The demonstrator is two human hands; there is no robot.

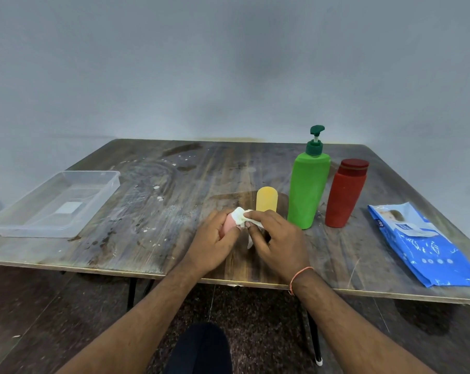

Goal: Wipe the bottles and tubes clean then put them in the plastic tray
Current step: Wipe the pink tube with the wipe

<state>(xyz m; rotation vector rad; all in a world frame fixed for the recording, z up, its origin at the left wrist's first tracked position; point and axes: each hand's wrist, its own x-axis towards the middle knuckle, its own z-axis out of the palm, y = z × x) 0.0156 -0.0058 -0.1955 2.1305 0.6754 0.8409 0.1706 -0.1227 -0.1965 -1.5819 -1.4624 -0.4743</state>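
My left hand (pixel 215 240) grips a small pink tube (pixel 229 223) above the table's near middle; most of the tube is hidden by my fingers. My right hand (pixel 277 238) pinches a white wipe (pixel 240 215) against the tube's top. Just behind stands a yellow tube (pixel 267 198). To its right stand a tall green pump bottle (pixel 308 188) and a red bottle (pixel 345 195). The clear plastic tray (pixel 104 194) lies at the table's left with nothing in it.
A blue pack of wet wipes (pixel 422 247) lies flat at the right edge of the worn wooden table (pixel 174 211). White specks and stains mark the tabletop. My knee shows below the near table edge.
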